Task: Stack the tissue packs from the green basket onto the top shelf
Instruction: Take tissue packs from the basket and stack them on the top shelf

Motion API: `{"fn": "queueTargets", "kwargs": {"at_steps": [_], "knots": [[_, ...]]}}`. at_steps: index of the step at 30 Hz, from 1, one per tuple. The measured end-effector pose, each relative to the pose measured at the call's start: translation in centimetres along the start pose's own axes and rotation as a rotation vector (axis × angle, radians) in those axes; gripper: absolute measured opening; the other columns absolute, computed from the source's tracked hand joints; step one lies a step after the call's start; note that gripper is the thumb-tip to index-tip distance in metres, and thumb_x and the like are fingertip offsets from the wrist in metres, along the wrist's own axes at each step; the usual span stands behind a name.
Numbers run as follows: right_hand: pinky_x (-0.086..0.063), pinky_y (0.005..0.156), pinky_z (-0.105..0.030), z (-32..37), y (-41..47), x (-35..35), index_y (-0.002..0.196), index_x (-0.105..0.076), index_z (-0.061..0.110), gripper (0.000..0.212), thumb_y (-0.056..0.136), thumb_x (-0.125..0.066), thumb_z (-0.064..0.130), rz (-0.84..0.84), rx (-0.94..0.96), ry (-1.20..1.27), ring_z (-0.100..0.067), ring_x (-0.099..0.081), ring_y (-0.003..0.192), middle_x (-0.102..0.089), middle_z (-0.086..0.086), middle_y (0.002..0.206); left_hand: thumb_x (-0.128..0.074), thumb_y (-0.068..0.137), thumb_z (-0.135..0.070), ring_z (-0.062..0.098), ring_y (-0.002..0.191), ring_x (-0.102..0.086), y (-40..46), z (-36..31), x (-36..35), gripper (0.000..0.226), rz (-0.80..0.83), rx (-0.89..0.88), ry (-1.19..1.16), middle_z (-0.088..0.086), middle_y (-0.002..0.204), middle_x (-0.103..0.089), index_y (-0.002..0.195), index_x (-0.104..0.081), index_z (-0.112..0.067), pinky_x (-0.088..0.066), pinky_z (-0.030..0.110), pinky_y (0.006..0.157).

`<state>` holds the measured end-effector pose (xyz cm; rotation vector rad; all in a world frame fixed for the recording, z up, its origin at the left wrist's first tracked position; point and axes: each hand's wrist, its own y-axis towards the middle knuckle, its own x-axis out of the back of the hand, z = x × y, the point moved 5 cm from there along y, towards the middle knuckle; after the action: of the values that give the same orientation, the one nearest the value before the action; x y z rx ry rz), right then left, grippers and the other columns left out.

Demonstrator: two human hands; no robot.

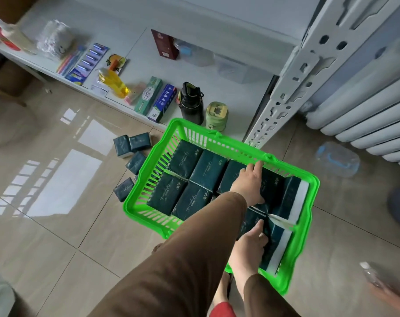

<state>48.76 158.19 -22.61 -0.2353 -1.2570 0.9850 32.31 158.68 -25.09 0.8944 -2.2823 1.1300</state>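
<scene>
Reaching into the green basket, both hands rest open-fingered on tissue packs.

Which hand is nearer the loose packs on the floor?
Left. The left hand reaches into the green basket closer to those loose packs; the right hand lies further back.

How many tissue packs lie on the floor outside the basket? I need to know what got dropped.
4 visible: two side by side beside the green basket's far-left corner, one just nearer, and one by its left wall. More may hide behind the basket.
</scene>
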Motion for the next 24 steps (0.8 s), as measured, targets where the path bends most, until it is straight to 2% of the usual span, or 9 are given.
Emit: {"fn": "queueTargets", "kwargs": {"at_steps": [3,6,8,11,14,16,19,22,24], "knots": [[-0.037,0.106,-0.058,-0.1,0.0,-0.5,0.159,-0.005,0.024,0.08,0.083,-0.031,0.028,0.03,0.026,0.086,-0.051,-0.042,0.128,-0.028,-0.031,0.15,-0.089,0.063,-0.015,0.04,0.125,-0.035,0.2,0.7,-0.8,0.123,0.012,0.051,-0.085,0.015,0.142,-0.032,0.153,-0.004,-0.017,-0.041,0.051,0.102],[-0.042,0.102,-0.049,-0.7,0.6,-0.6,0.158,0.003,0.021,0.098,0.086,-0.063,0.019,0.043,-0.062,0.015,-0.045,-0.05,0.124,-0.047,-0.027,0.139,-0.085,0.065,-0.009,0.042,0.125,-0.036,-0.1,1.4,-1.1,0.121,-0.003,0.071,-0.226,0.015,0.143,-0.04,0.153,-0.004,-0.024,-0.041,0.051,0.102],[-0.045,0.101,-0.046,-0.7,0.3,-0.5,0.154,-0.013,0.01,0.101,0.078,-0.079,0.022,0.06,-0.118,0.041,-0.043,-0.054,0.122,-0.056,-0.024,0.134,-0.083,0.065,-0.011,0.039,0.119,-0.047,-0.7,2.2,-0.5,0.111,-0.049,0.1,-0.326,0.013,0.134,-0.052,0.149,-0.013,-0.026,-0.045,0.049,0.097],[-0.045,0.099,-0.044,0.2,-1.3,0.1,0.127,-0.046,-0.003,0.075,0.073,-0.084,0.032,0.087,-0.138,0.036,-0.042,-0.057,0.116,-0.061,-0.025,0.124,-0.081,0.064,-0.023,0.026,0.099,-0.064,-2.8,4.4,2.2,0.08,-0.169,0.179,-0.49,0.003,0.113,-0.065,0.13,-0.039,-0.033,-0.053,0.038,0.084],[-0.046,0.097,-0.045,2.2,-3.3,1.6,0.117,-0.052,0.001,0.061,0.073,-0.082,0.03,0.078,-0.053,0.043,-0.042,-0.058,0.108,-0.059,-0.023,0.119,-0.08,0.062,-0.034,0.017,0.082,-0.064,-6.4,7.9,7.5,0.056,-0.356,0.292,-0.645,-0.006,0.093,-0.067,0.109,-0.048,-0.035,-0.046,0.025,0.066],[-0.05,0.091,-0.046,4.6,-4.9,2.8,0.11,-0.051,0.008,0.051,0.074,-0.081,0.027,0.077,0.036,0.143,-0.039,-0.061,0.098,-0.058,-0.019,0.112,-0.079,0.061,-0.039,0.018,0.078,-0.062,-9.6,10.4,11.9,0.052,-0.448,0.347,-0.689,-0.004,0.092,-0.065,0.102,-0.047,-0.03,-0.044,0.027,0.063],[-0.051,0.077,-0.036,10.2,-7.6,4.1,0.097,-0.048,0.017,0.04,0.078,-0.081,0.027,0.12,0.204,0.227,-0.029,-0.064,0.085,-0.061,-0.01,0.101,-0.079,0.062,-0.039,0.015,0.069,-0.055,-14.8,13.7,19.6,0.052,-0.555,0.384,-0.7,-0.007,0.087,-0.056,0.099,-0.045,-0.024,-0.039,0.028,0.055],[-0.048,0.072,-0.029,17.7,-11.0,3.5,0.095,-0.041,0.022,0.042,0.08,-0.081,0.02,0.221,0.368,0.234,-0.009,-0.064,0.08,-0.061,0.004,0.096,-0.078,0.069,-0.02,0.018,0.073,-0.055,-20.1,17.1,27.7,0.055,-0.635,0.351,-0.768,-0.001,0.096,-0.053,0.112,-0.043,-0.026,-0.043,0.027,0.053],[-0.052,0.078,-0.036,23.3,-13.5,2.1,0.103,-0.042,0.019,0.047,0.077,-0.081,0.016,0.242,0.485,0.171,-0.02,-0.062,0.089,-0.057,-0.001,0.105,-0.073,0.074,-0.004,0.017,0.077,-0.06,-23.4,19.7,33.1,0.074,-0.604,0.292,-0.854,0.003,0.119,-0.049,0.13,-0.035,-0.033,-0.053,0.028,0.054]]}}
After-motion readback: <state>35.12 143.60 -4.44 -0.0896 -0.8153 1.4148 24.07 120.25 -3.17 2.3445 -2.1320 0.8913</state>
